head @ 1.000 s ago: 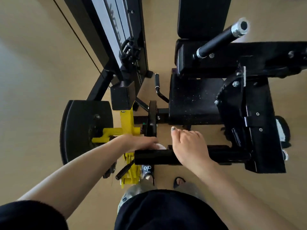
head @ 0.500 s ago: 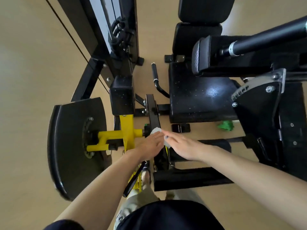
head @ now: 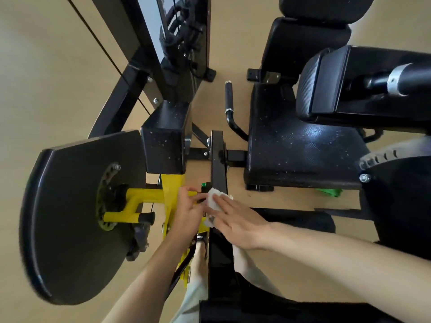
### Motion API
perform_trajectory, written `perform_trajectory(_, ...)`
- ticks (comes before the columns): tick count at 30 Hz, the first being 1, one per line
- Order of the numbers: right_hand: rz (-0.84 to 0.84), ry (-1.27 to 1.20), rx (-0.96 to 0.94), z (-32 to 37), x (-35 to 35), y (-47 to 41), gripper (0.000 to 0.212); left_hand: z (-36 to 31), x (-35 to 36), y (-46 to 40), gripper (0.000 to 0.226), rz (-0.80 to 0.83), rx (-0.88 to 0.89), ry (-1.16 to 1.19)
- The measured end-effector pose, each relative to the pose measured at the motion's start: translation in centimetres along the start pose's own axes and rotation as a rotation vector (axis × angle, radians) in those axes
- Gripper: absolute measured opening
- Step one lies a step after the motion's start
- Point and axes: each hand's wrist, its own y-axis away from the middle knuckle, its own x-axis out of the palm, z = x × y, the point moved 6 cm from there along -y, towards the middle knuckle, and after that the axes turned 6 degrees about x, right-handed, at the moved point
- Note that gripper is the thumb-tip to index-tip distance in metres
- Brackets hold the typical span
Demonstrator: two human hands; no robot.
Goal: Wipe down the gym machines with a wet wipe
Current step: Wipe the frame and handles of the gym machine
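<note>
Wet wipe pinched by my left hand, right hand flat on it, against black upright bar.

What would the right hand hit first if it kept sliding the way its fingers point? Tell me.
The right hand points up-left, fingers flat on the white wipe. Going straight on, it would likely meet the left hand first, whose fingers sit at the wipe's far edge, then the yellow lever. Depth is unclear.

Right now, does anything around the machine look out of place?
Yes: a crumpled green thing lies on the floor by the front edge of the black seat. White specks dot that seat pad.
</note>
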Motion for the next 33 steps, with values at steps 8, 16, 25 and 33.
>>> perform_trajectory(8, -0.179, -0.026, 0.023, -3.9, -0.6, -5.1, 0.057, 0.6, 1.8, -4.8, 0.036, -0.065, 0.102, -0.395)
perform_trajectory(16, -0.272, 0.255, -0.032, -7.4, -2.5, -14.2, 0.044, 1.6, 1.9, -9.6, 0.015, -0.163, 0.124, -0.747)
perform_trajectory(25, -0.150, -0.120, 0.005, -3.7, -1.5, -7.8, 0.054, 1.6, 1.8, -10.2, 0.025, -0.184, 0.173, -0.700)
perform_trajectory(33, -0.196, 0.101, 0.068, -6.6, -5.3, -16.1, 0.074, 2.0, 1.9, -11.0, 0.023, -0.265, 0.192, -0.793)
